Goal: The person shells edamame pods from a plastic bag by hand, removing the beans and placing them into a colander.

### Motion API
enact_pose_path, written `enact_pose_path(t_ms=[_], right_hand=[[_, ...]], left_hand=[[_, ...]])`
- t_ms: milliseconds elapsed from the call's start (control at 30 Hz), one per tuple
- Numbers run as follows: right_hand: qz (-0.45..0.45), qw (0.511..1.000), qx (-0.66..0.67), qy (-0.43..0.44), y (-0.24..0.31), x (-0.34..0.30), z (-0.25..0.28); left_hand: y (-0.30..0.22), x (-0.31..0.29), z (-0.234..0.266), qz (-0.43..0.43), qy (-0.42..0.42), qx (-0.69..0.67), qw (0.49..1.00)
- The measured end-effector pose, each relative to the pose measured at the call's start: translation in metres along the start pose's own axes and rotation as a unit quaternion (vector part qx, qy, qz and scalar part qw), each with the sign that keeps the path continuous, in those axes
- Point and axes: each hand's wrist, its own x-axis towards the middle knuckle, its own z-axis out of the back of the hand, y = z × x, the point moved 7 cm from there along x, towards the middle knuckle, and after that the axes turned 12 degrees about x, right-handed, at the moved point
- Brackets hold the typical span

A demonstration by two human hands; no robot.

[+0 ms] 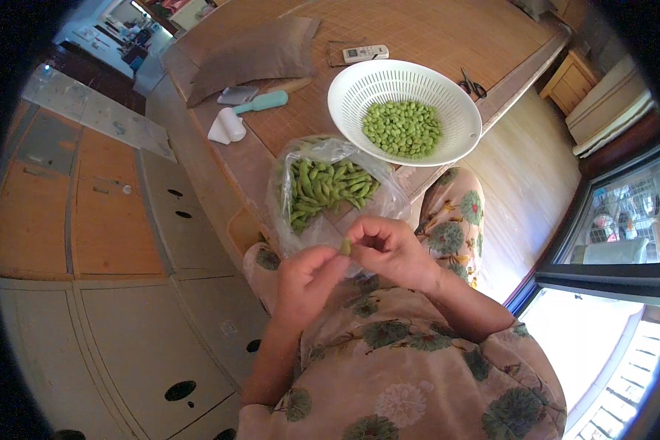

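Note:
A green edamame pod is pinched between my two hands, in front of my lap. My left hand grips it from the left with thumb and fingers, while my right hand closes on its other side. Just beyond them an open clear plastic bag holds many green pods. Farther off to the right stands a white slotted colander, with a heap of shelled green beans at its bottom.
On the brown mat-topped table lie a grey-brown pillow, a white remote control, black scissors, a phone, a teal-handled roller and its white roll. Cabinets line the left; a glass door is at right.

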Motion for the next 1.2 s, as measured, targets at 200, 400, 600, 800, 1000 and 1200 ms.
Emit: enact_pose_path(t_ms=[200,400,600,800,1000,1200], right_hand=[[-0.020,0.997,0.078,-0.008,-0.020,0.001,-0.001],[0.013,0.995,0.021,-0.094,-0.023,0.003,0.018],[-0.020,0.993,0.013,-0.117,-0.018,-0.002,0.033],[-0.028,0.994,-0.010,-0.108,-0.024,-0.002,0.028],[-0.041,0.989,-0.032,-0.135,-0.035,-0.007,0.045],[-0.044,0.992,-0.036,-0.110,-0.033,-0.006,0.025]], left_hand=[[0.010,-0.002,-0.003,0.034,0.016,-0.097,0.995],[0.073,0.004,0.053,0.110,-0.127,-0.082,0.982],[0.156,0.004,0.129,0.156,-0.184,0.182,0.953],[0.222,0.006,0.159,0.174,-0.233,0.360,0.887],[0.111,0.029,0.106,0.025,-0.264,0.182,0.947],[0.066,0.045,0.040,-0.201,-0.133,0.317,0.917]])
